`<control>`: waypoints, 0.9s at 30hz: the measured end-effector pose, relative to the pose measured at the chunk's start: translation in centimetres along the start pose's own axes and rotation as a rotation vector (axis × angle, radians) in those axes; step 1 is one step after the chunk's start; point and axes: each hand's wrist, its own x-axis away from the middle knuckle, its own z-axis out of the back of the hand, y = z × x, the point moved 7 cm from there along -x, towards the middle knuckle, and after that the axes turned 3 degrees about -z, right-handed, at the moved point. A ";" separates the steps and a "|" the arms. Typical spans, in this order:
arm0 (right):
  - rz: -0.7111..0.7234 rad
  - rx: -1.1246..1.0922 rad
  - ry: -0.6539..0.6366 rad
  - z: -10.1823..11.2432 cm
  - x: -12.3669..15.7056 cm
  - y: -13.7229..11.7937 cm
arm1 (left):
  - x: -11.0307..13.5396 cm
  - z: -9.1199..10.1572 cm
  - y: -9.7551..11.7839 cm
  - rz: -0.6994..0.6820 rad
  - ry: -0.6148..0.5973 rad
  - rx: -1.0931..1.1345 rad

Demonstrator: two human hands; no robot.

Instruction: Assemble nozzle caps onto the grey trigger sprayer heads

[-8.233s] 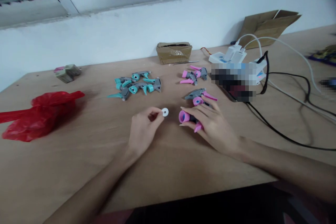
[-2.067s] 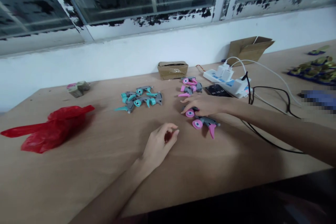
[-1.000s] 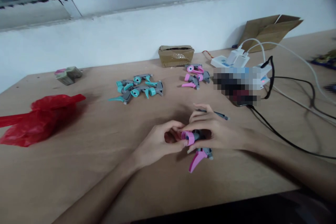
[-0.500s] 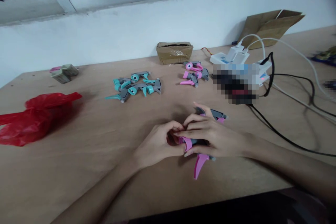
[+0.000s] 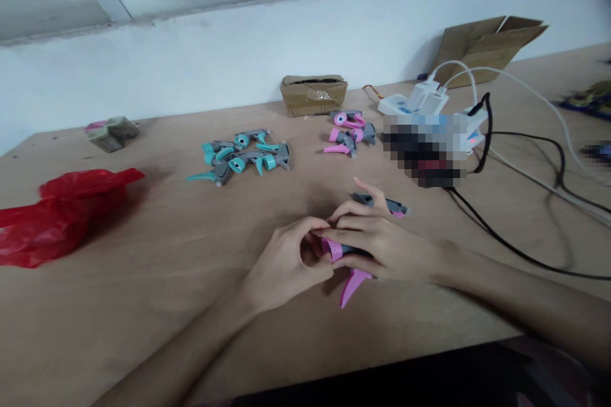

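Note:
A pink and grey trigger spray head (image 5: 354, 287) is between my hands, low over the table; its pink collar faces left and its trigger points down towards me. My right hand (image 5: 386, 245) is closed around its grey body, hiding most of it. My left hand (image 5: 286, 261) curves in from the left, thumb and fingertips closed at the pink collar (image 5: 333, 249). Another grey and pink spray head (image 5: 395, 206) lies just beyond my right hand, partly covered by the fingers.
Several teal and grey spray heads (image 5: 248, 156) lie left of centre, more pink ones (image 5: 351, 135) behind. A red plastic bag (image 5: 71, 216) lies left. Small cardboard box (image 5: 314, 96), larger carton (image 5: 477, 54), grey-green blocks (image 5: 112, 134), power strip (image 5: 401, 104) and black cable (image 5: 515, 238) occupy the back and right.
The held spray head has moved slightly up and left, its trigger turned a little. A grey tip below my right hand is now hidden. Both hands keep nearly the same grip.

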 end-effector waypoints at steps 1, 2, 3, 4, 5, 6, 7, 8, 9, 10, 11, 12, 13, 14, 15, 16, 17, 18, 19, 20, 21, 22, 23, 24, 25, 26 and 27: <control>-0.006 0.009 0.010 0.1 0.0 0.0 | 0.0 0.1 0.0 0.008 0.011 -0.001; -0.008 0.021 0.018 0.1 0.0 -0.1 | 0.0 0.1 0.0 0.014 0.025 -0.003; -0.006 0.037 0.018 0.1 0.0 -0.1 | 0.1 0.1 0.0 0.018 0.034 -0.004; 0.000 0.056 0.014 0.0 0.1 -0.2 | 0.1 0.1 0.1 0.022 0.035 -0.003; 0.008 0.076 0.007 -0.1 0.1 -0.3 | 0.1 0.0 0.1 0.028 0.031 -0.004; 0.015 0.094 0.001 -0.1 0.1 -0.3 | 0.2 -0.1 0.1 0.036 0.031 -0.011; 0.018 0.114 0.001 -0.2 0.1 -0.3 | 0.2 -0.1 0.2 0.046 0.046 -0.026; 0.016 0.134 0.012 -0.1 0.1 -0.2 | 0.3 0.1 0.2 0.061 0.085 -0.051; 0.009 0.155 0.033 0.0 0.1 -0.1 | 0.4 0.4 0.1 0.077 0.148 -0.084; 0.001 0.171 0.060 0.2 0.2 0.0 | 0.5 0.7 0.2 0.091 0.221 -0.122; -0.010 0.183 0.086 0.4 0.2 0.1 | 0.7 1.1 0.2 0.096 0.291 -0.163; -0.022 0.189 0.106 0.6 0.2 0.2 | 0.8 1.3 0.4 0.088 0.344 -0.201; -0.035 0.190 0.118 0.6 0.2 0.3 | 0.9 1.3 0.6 0.071 0.373 -0.237; -0.049 0.188 0.126 0.7 0.2 0.4 | 1.0 1.2 0.9 0.047 0.382 -0.268; -0.064 0.185 0.127 0.7 0.3 0.4 | 1.0 1.1 1.1 0.020 0.379 -0.295; -0.081 0.183 0.127 0.6 0.3 0.5 | 1.0 1.0 1.3 -0.003 0.374 -0.315; -0.097 0.182 0.124 0.6 0.3 0.5 | 1.0 1.0 1.5 -0.020 0.374 -0.330; -0.108 0.180 0.124 0.6 0.3 0.5 | 1.0 1.0 1.7 -0.028 0.375 -0.337; -0.119 0.178 0.122 0.5 0.3 0.5 | 1.0 1.0 1.7 -0.030 0.376 -0.340; -0.131 0.174 0.121 0.5 0.3 0.5 | 1.0 1.0 1.7 -0.025 0.378 -0.339; -0.141 0.169 0.118 0.5 0.3 0.5 | 1.0 1.1 1.7 -0.016 0.380 -0.336; -0.149 0.162 0.115 0.4 0.2 0.5 | 1.0 1.1 1.6 -0.008 0.381 -0.331; -0.156 0.153 0.111 0.4 0.2 0.6 | 1.0 1.1 1.5 -0.002 0.383 -0.323; -0.163 0.141 0.108 0.4 0.2 0.6 | 1.0 1.1 1.5 0.000 0.386 -0.314; -0.167 0.129 0.103 0.3 0.1 0.6 | 1.0 1.1 1.4 -0.001 0.390 -0.303; -0.169 0.116 0.104 0.3 0.1 0.7 | 1.0 1.2 1.4 -0.004 0.394 -0.294; -0.170 0.103 0.109 0.4 0.1 0.7 | 1.1 1.3 1.4 -0.005 0.400 -0.288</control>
